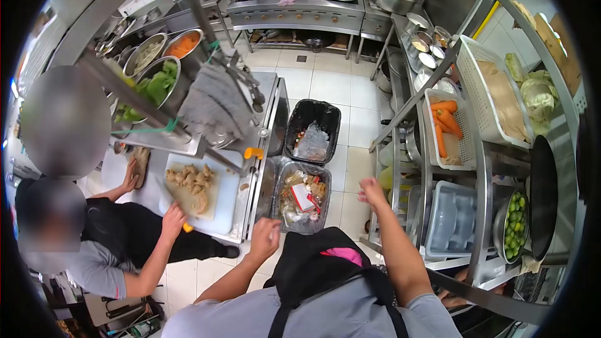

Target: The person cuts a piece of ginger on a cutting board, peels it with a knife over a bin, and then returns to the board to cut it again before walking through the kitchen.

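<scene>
My left hand (265,238) is in front of my black apron, its fingers curled in and no object showing in them. It is nearest to a lined bin (328,211) full of food scraps and a red-and-white packet (304,197). On the other side, my right hand (374,193) hangs in the air beside the metal shelf rack, fingers partly bent and apart, holding nothing. Behind the first bin stands a second black-lined bin (339,126) with crumpled clear plastic (312,144) inside.
At left a co-worker's hand (173,220) grips a yellow-handled knife by a cutting board (226,203) with ginger-like pieces (191,179). The right rack holds carrots (446,122), a grey-blue bin (446,213) and small green fruits (515,222). Stoves (297,15) line the back.
</scene>
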A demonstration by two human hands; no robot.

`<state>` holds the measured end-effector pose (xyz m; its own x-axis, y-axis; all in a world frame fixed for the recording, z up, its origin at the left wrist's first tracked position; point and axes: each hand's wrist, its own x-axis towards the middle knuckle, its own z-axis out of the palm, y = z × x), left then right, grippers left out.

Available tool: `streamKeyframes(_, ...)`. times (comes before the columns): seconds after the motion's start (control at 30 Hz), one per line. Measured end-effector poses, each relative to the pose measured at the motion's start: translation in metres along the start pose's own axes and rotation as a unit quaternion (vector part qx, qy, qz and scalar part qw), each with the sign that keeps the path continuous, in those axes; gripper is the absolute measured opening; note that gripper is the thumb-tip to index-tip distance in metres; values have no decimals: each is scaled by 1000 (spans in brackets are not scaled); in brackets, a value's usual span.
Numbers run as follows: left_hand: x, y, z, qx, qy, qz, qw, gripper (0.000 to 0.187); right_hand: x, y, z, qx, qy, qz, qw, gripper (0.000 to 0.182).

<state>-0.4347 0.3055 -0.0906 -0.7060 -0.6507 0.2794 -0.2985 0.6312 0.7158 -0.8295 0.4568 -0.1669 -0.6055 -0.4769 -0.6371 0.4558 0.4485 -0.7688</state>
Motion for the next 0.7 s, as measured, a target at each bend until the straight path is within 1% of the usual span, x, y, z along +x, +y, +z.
streamKeyframes(0.03,24,14,12,5,0,26,1000,17,10,-26,6,-14,-16,-28,999,33)
streamKeyframes(0.1,62,15,44,0,3,43,999,16,15,-84,20,-55,-36,-71,995,33)
streamKeyframes(0.13,82,15,60,-2,-1,41,999,16,19,-104,22,-55,-33,-67,996,33)
streamKeyframes(0.2,127,14,94,-30,39,33,998,14,32,-139,22,-74,-69,-102,990,34)
streamKeyframes(0.33,224,17,154,-63,51,20,997,12,88,-199,13,-119,-70,-129,982,35)
streamKeyframes(0.43,309,12,198,-84,63,56,993,12,155,-248,4,-154,-37,-124,980,36)
streamKeyframes(0.5,360,0,217,-87,75,27,993,12,211,-280,1,-185,-59,-73,978,35)
streamKeyframes(0.53,384,-15,229,-74,88,16,993,12,243,-297,-1,-208,-41,-45,976,34)
streamKeyframes(0.57,408,-32,235,-77,105,25,991,11,282,-303,-7,-216,-35,-40,975,33)
streamKeyframes(0.63,451,-55,233,-58,116,-15,991,10,337,-320,-22,-255,-3,-24,967,28)
streamKeyframes(0.7,496,-72,215,-53,133,-46,989,10,414,-331,-52,-400,-46,24,915,22)
